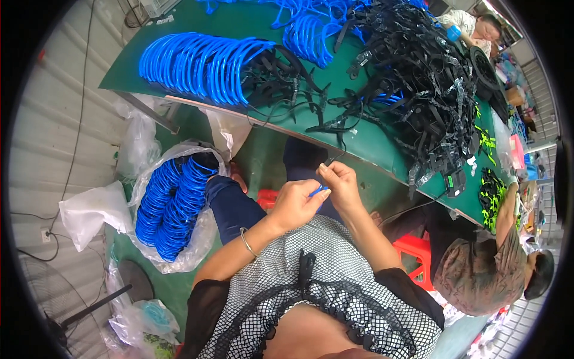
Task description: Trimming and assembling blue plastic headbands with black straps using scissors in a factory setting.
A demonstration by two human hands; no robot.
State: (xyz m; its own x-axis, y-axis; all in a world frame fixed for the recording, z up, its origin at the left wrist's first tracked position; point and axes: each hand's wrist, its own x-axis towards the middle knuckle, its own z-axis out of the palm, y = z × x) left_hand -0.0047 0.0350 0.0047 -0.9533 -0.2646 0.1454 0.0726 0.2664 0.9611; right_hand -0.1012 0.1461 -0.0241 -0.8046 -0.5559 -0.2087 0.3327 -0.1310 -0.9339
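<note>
Left hand closed, gripping a thin, glossy blue piece between thumb and fingers, above the lap; right hand closed just beside it, pinching a narrow black strap. Beyond, the green-topped desk bears a row of curved, shiny blue bands and a tangled heap of black straps. Lower left: a translucent plastic bag containing stacked blue rings.

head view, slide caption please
Left hand and right hand hold a blue piece and black strap beside a green table.
</note>
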